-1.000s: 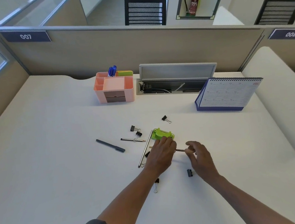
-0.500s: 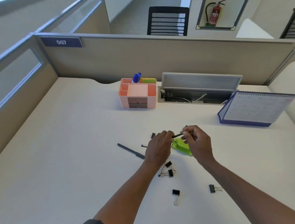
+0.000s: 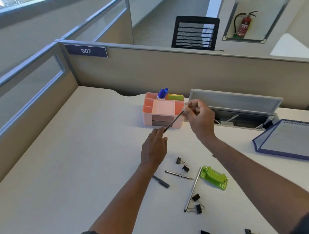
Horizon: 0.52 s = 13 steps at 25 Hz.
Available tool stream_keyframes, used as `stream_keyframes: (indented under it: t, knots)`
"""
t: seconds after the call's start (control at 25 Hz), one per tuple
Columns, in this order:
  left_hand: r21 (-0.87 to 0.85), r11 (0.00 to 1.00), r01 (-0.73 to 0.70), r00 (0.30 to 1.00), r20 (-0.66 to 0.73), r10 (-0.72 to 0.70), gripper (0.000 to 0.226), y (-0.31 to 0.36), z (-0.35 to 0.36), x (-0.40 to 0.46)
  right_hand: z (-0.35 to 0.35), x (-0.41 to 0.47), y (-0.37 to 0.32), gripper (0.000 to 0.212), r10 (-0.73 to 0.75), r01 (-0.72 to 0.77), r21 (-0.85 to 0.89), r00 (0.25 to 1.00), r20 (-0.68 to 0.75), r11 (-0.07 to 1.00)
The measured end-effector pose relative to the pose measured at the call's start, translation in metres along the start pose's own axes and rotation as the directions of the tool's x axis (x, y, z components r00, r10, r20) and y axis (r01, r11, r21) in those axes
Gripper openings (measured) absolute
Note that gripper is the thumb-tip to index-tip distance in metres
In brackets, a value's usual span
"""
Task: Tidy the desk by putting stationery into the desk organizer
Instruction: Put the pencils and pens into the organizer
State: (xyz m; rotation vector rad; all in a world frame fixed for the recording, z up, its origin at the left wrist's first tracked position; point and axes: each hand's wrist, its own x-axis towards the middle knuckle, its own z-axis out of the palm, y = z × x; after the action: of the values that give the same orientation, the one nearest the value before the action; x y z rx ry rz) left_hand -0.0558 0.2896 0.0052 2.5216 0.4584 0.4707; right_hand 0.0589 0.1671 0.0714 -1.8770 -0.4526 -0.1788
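A pink desk organizer (image 3: pixel 148 115) stands at the back of the white desk, with blue pens (image 3: pixel 163 93) and green sticky notes (image 3: pixel 175 96) in its rear slots. My right hand (image 3: pixel 199 119) pinches the upper end of a thin dark pen (image 3: pixel 173 121) just in front of the organizer. My left hand (image 3: pixel 155 148) is lower, its fingertips at the pen's lower end. Nearer me on the desk lie a dark pen (image 3: pixel 161 182), a slim pen (image 3: pixel 178 175), a silver rod (image 3: pixel 192 188), a green stapler-like item (image 3: pixel 214 177) and several black binder clips (image 3: pixel 196 198).
An open cable tray (image 3: pixel 236 110) with a raised grey lid sits right of the organizer. A blue desk calendar (image 3: pixel 290 141) stands at the right. Beige partition walls (image 3: pixel 165 71) close the desk at the back and left.
Both hands have lifted the thin dark pen away from the clutter and carried it up towards the organizer. The view has tilted, so the loose items now lie below the hands.
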Motion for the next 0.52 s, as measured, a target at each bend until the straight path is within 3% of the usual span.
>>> stream_keyframes:
  t: [0.28,0.52]
  knots:
    - [0.114,0.992,0.062,0.996,0.049,-0.068,0.068,-0.050,0.008,0.081,0.072,0.106,-0.011,0.010,-0.205,0.203,-0.154,0.979,-0.001,0.967]
    - [0.211,0.977,-0.039,0.993,0.118,0.015,0.081,-0.060,0.026,0.088,0.098,0.136,-0.014,0.009,-0.268,0.274,-0.181,0.962,0.054,0.945]
